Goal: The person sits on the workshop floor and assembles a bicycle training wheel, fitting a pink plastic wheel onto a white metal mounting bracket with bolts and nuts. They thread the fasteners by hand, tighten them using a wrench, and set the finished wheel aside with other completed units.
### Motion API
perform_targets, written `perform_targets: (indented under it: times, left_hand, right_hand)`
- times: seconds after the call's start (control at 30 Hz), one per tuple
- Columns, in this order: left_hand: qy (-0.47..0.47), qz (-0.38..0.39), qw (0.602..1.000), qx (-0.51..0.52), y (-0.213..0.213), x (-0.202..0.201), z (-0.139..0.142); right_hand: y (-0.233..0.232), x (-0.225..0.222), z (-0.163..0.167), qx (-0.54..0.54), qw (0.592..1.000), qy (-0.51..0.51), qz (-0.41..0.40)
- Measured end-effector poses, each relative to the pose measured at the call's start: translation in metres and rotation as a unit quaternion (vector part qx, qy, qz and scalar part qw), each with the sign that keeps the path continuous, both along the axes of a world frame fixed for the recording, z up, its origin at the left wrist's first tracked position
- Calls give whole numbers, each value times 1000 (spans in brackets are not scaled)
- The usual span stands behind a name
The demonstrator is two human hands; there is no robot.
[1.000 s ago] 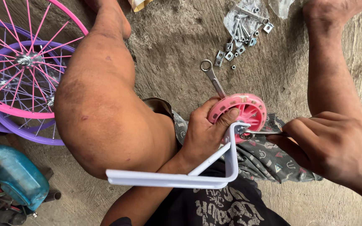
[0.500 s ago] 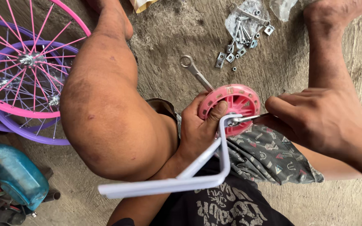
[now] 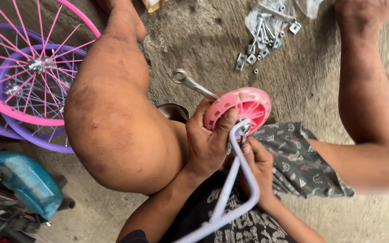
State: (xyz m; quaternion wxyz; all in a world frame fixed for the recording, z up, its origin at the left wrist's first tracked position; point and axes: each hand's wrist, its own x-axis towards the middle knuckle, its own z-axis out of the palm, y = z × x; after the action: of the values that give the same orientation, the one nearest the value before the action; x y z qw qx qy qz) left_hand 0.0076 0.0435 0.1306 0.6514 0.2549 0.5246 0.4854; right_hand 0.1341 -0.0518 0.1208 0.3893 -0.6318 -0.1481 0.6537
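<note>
pink wheel (image 3: 244, 107) gripped by left hand (image 3: 208, 143), right hand (image 3: 259, 166) beneath

A single head-worn camera looks almost straight down from above the seated person's lap, close over both hands, which fill the lower middle of the frame: the left hand (image 3: 208, 144) and right hand (image 3: 259, 168) meet around a small pink wheel (image 3: 244, 108). The view faces the concrete floor (image 3: 203, 40), with the person's bent knees rising at either side and the feet toward the top edge. There is no second view to share any part.
</note>
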Motion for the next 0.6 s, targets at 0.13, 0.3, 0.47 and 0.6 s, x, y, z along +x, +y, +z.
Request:
perform_targets:
  times: [0.13, 0.3, 0.47, 0.6]
  left_hand:
    - [-12, -37, 999, 9, 2, 2, 0]
    - [34, -68, 996, 44, 1, 3, 3]
    - [24, -109, 994, 11, 1, 4, 4]
    - [23, -131, 991, 10, 0, 7, 1]
  right_hand:
    - [19, 54, 15, 153, 930, -257, 213]
    - [71, 116, 68, 254, 749, -451, 413]
    - [118, 113, 96, 283, 562, -497, 598]
    - [139, 101, 105, 157, 396, -490, 760]
